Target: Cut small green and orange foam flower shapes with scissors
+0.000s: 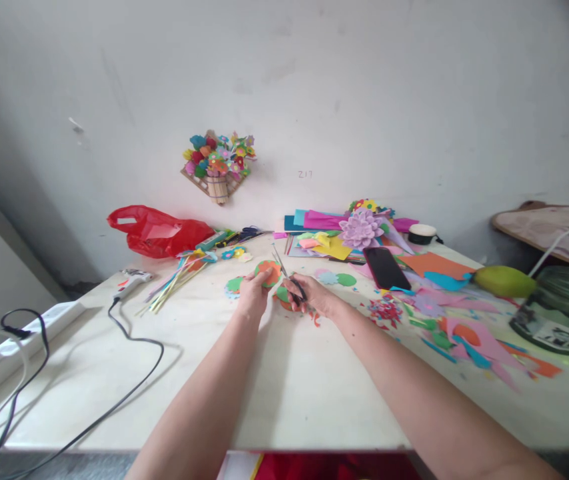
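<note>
Orange-and-green disc (270, 270): small, flat, thin; orange on most of the visible face, green showing along its left and lower edge; outline roundish, finer edge detail too small to read. Located mid-worktop (284, 373), in the left hand (254, 285), grip clamped on the disc's left side, thumb and fingers together on it. Right hand (310, 291) closed about the dark handles of the scissors (285, 270); slim metal blades point up and away, just beside the disc's right edge, and whether they touch it cannot be told. Under and beside the right hand, a green-and-orange piece (283, 294), partly covered, with orange snippets (315, 319) nearby. Left of the left hand, a green disc (235, 285) over a pale blue edge. Right of the scissors, a pale blue flower shape (329, 277) next to a green oval (346, 280). Farther right, a heap of red and blue scraps (385, 311), a dark phone (387, 269), and a glass jar (559, 313) near the edge. Behind, a large lilac flower (362, 229) by coloured sheets (334, 248). Left side: narrow strips (172, 285), red plastic bag (164, 233), white glue gun (132, 285) on a black cord. On the wall, a basket of many-coloured flowers (218, 163).
</note>
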The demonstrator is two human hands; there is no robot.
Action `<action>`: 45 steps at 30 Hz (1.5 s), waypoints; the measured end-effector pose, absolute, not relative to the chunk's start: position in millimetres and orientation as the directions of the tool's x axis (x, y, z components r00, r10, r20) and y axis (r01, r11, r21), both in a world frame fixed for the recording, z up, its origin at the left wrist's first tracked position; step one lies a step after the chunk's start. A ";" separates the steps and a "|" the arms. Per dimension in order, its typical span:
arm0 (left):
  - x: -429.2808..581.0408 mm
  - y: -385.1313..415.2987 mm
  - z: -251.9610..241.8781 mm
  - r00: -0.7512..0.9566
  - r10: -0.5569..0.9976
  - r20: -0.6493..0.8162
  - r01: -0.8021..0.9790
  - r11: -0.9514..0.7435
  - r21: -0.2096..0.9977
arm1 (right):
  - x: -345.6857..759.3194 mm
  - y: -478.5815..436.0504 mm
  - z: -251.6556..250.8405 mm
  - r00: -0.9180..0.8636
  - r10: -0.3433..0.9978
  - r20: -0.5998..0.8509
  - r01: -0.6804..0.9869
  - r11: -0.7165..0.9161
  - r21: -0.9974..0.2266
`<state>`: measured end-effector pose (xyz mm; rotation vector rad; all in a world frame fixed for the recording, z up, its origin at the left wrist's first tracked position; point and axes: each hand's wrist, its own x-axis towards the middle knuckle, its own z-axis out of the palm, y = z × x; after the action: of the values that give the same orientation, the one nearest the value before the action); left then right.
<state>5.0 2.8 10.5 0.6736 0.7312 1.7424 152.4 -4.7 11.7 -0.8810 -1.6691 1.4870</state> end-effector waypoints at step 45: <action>3.3 4.9 7.2 -0.257 0.961 0.105 -0.613 -0.245 0.751 | 151.1 -6.2 12.9 -0.496 0.866 0.067 0.013 0.085 -0.996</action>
<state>3.3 4.9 7.2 0.6912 0.7135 1.7472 151.1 -6.2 12.9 -0.8836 -1.6433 1.4980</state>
